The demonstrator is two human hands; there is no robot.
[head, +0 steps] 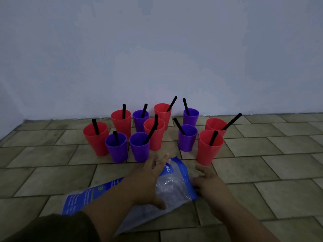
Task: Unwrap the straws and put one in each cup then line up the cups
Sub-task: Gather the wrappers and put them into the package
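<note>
My left hand (148, 180) hovers over the blue plastic bag (174, 186), fingers (163, 160) straight and spread, holding nothing. My right hand (209, 184) lies relaxed at the bag's right edge. The cups (139, 147), each holding a black straw (151, 132), cluster on the floor (52, 175) just beyond.

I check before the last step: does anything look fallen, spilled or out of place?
Nothing is tipped or spilled. The cups stand upright, each with a straw, but in a cluster, not a line. A blue plastic bag lies in front.
</note>
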